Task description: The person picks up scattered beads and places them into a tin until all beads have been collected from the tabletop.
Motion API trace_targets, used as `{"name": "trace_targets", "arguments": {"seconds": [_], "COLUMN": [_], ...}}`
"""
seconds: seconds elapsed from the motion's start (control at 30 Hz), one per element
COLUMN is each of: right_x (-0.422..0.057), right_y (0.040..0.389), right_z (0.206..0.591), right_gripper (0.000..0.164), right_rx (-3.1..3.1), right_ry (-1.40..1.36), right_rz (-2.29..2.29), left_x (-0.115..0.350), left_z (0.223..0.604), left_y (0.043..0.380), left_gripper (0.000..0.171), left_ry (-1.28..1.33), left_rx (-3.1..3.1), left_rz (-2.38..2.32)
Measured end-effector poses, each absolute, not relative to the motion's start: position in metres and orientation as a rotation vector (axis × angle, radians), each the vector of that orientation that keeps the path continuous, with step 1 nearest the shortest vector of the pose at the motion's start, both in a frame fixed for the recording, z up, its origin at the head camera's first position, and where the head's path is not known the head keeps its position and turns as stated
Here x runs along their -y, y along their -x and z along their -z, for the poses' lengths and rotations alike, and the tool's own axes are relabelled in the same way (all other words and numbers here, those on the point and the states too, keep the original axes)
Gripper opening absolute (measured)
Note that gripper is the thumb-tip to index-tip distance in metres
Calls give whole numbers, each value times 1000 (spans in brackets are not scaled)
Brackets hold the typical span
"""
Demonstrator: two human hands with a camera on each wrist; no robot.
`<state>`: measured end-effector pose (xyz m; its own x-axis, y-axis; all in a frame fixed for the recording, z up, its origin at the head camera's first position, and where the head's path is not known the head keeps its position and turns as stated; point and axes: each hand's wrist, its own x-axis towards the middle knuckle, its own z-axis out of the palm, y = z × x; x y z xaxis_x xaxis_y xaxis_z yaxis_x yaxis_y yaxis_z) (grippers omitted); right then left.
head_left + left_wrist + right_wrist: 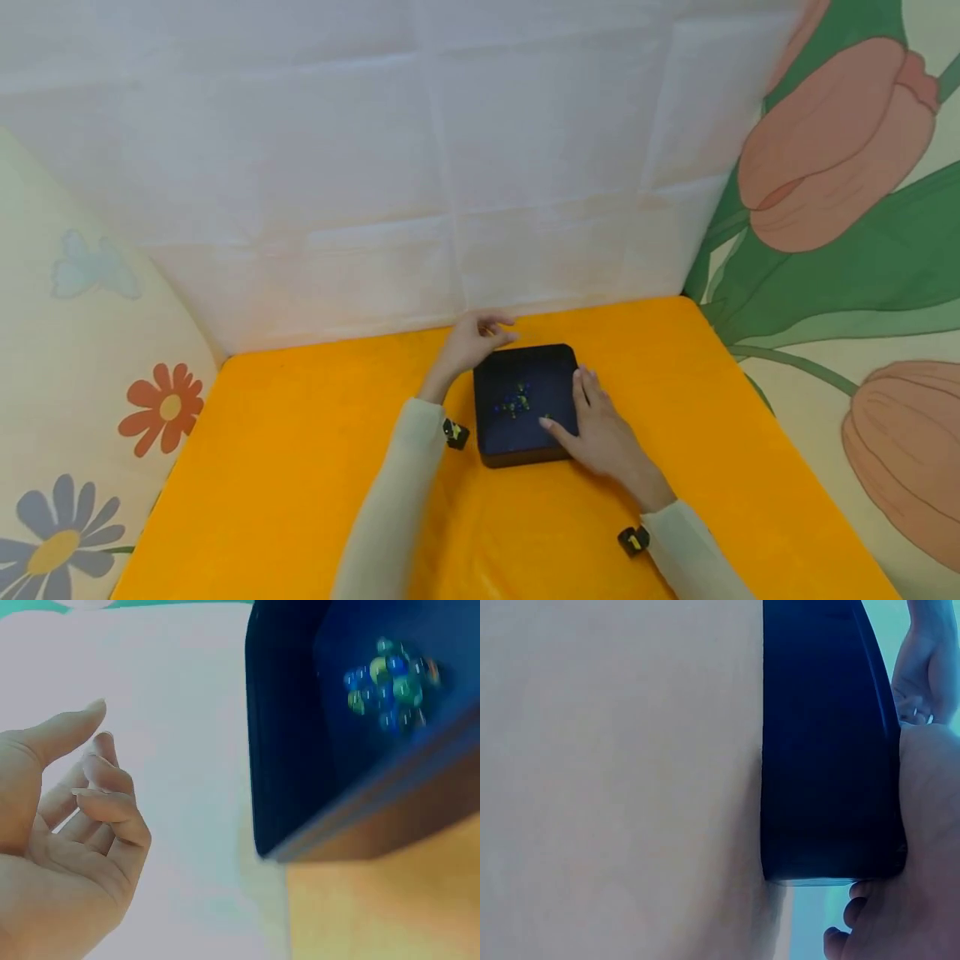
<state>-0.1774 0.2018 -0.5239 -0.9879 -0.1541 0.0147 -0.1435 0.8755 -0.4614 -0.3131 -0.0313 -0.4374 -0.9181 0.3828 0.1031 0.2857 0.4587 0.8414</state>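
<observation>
A black square tray (517, 454) with raised walls sits on the orange cloth. Several glass marbles (397, 682), blue, green and yellowish, lie clustered on its floor left of centre. My left hand (471, 340) hovers by the tray's far left corner; in the left wrist view its fingers are loosely bent, with nothing between them and the thumb. The right hand (603, 437) rests over the tray's right wall, its fingers extended along the rim and the thumb reaching inward over the floor. Close to that thumb tip is a small yellowish speck. From the right wrist, the outer wall (829, 750) shows beside the hand.
Orange cloth (315, 467) covers the table around the tray. A white sheet (337, 167) hangs behind its far edge, and flower-patterned cloths stand at the left and right. A small black camera (455, 433) is on the left wrist, another (633, 541) on the right.
</observation>
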Motion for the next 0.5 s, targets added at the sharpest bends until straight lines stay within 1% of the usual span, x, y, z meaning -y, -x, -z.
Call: {"name": "trace_targets", "arguments": {"seconds": [0.33, 0.5], "right_x": [-205, -213], "right_y": [171, 171], "right_z": [520, 515], "right_gripper": [109, 119], "right_rx": [-3037, -3024], "right_ry": [236, 201], "right_rz": [723, 717], "left_x": [77, 97], "left_z": [436, 431], "left_y": [298, 286], "left_gripper": [30, 35], "left_ry": [-545, -554], "left_rx": [-2665, -2679], "left_rz": [-1410, -1359]}}
